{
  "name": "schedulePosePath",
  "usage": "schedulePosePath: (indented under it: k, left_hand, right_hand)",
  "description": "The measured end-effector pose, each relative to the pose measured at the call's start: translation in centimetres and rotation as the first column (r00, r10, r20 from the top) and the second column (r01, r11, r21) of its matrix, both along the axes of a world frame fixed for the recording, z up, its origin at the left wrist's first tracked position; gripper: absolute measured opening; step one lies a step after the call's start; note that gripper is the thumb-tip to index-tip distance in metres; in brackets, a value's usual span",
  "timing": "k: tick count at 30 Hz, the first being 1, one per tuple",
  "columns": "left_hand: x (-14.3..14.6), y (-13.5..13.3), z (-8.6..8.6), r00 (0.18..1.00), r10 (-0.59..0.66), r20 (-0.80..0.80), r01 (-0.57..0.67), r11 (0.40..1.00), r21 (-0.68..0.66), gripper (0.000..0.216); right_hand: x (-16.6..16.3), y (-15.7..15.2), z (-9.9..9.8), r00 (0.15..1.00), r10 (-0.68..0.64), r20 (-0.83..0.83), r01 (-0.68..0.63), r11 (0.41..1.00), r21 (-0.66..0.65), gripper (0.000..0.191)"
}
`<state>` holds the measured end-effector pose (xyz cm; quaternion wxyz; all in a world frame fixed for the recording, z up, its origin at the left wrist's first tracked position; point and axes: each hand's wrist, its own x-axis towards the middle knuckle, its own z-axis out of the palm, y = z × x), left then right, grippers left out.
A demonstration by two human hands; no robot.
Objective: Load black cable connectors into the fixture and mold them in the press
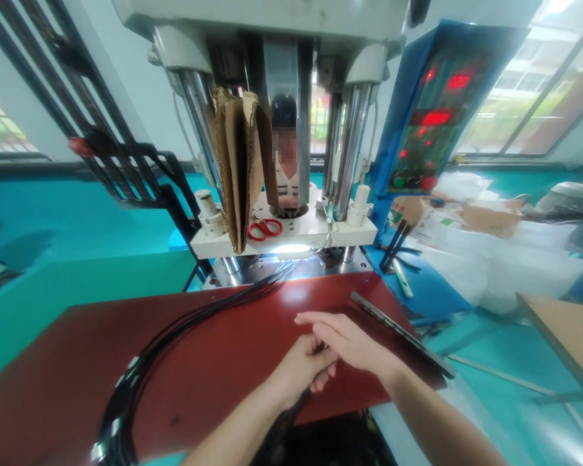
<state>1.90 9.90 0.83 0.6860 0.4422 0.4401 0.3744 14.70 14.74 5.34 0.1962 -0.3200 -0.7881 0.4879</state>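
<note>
My left hand (pixel 298 369) is closed above the front of the red-brown tabletop (pixel 233 356), its fingers curled together. A dark strand shows below its wrist, but what lies inside the fingers is hidden. My right hand (pixel 347 338) rests against the left one from above, palm down, with its fingers stretched to the left. On the left of the table a bundle of black cables (pixel 175 327) curves back to the lit opening of a press (pixel 282 262). A dark metal bar (pixel 401 333) lies slantwise just right of my right hand.
Red-handled scissors (pixel 265 229) and folded cardboard (pixel 238 168) sit on the press plate. A blue control box (pixel 432 110) with red displays stands right. A green-handled cutter (pixel 402 279) lies on a blue surface. Behind the press, a person (pixel 287 175) shows, perhaps reflected.
</note>
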Motion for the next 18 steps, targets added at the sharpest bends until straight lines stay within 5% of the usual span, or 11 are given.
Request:
schedulePosePath:
  k: [2, 4, 6, 8, 10, 14, 16, 18]
  left_hand:
    - [-0.3, 0.0, -0.2, 0.998, 0.058, -0.020, -0.057, 0.997, 0.061, 0.024]
    - [-0.7, 0.0, -0.3, 0.991, 0.137, -0.013, -0.135, 0.986, 0.095, 0.023]
    - [-1.0, 0.0, -0.2, 0.980, 0.196, 0.023, -0.197, 0.976, 0.095, 0.022]
    - [-1.2, 0.0, -0.2, 0.973, 0.222, 0.062, -0.227, 0.970, 0.083, 0.019]
    - [-1.2, 0.0, -0.1, 0.969, 0.238, 0.067, -0.243, 0.967, 0.075, 0.016]
    - [-1.1, 0.0, -0.1, 0.967, 0.253, 0.021, -0.254, 0.966, 0.052, 0.018]
    - [-1.0, 0.1, -0.1, 0.973, 0.229, -0.010, -0.229, 0.973, 0.023, 0.019]
    - [-0.9, 0.1, 0.0, 0.983, 0.180, -0.035, -0.180, 0.984, -0.002, 0.020]
  right_hand:
    - [2.8, 0.2, -0.3, 0.991, -0.119, 0.059, 0.106, 0.977, 0.183, 0.039]
    - [6.6, 0.2, -1.2, 0.915, -0.344, 0.212, 0.206, 0.848, 0.487, 0.041]
    - [10.5, -0.1, -2.6, 0.688, -0.544, 0.481, 0.135, 0.746, 0.652, 0.046]
    - [13.7, -0.8, -4.1, 0.403, -0.613, 0.680, 0.052, 0.757, 0.651, 0.045]
    - [15.3, -1.6, -5.1, 0.306, -0.614, 0.727, -0.002, 0.764, 0.646, 0.037]
    - [14.9, -2.3, -5.2, 0.408, -0.597, 0.691, 0.106, 0.782, 0.614, 0.019]
    - [13.6, -2.2, -5.0, 0.577, -0.530, 0.621, 0.243, 0.838, 0.489, 0.014]
    - [11.8, -2.0, -5.0, 0.762, -0.450, 0.465, 0.393, 0.893, 0.220, 0.016]
